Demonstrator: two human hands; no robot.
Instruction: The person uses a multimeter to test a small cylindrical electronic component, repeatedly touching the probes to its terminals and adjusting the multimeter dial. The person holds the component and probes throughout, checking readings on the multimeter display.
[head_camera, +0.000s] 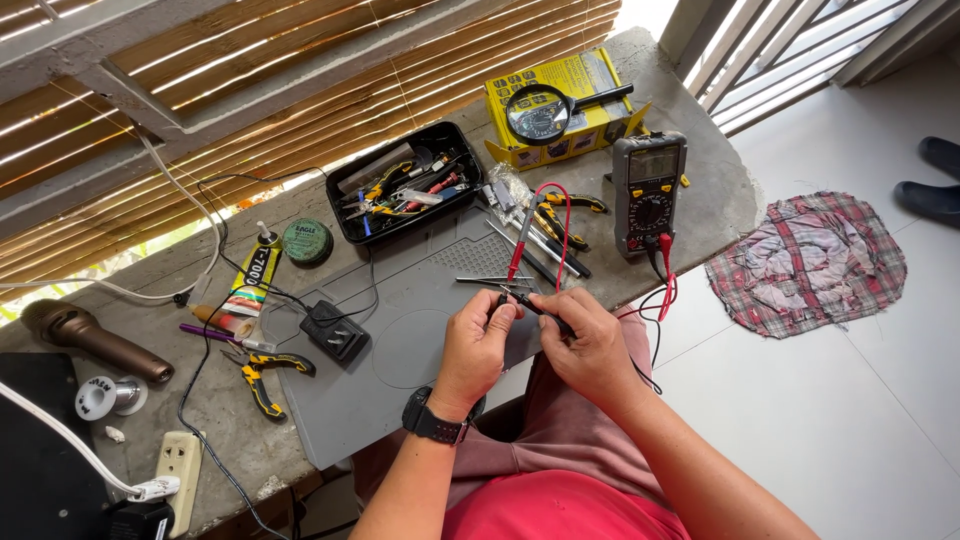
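Concrete bench (700, 190) under slatted blinds: probing under way over grey work mat (400, 330), no reading legible.

Meter (649, 193) sits off the mat's far right corner, leads already plugged in; its screen is too small to read, so the check looks started, not finished. Left hand (478, 345) pinches a small dark part at the mat's right edge; right hand (592, 350) grips the black probe (545, 308), tip touching that part. Red probe (522, 245) lies loose on the mat beyond both hands.
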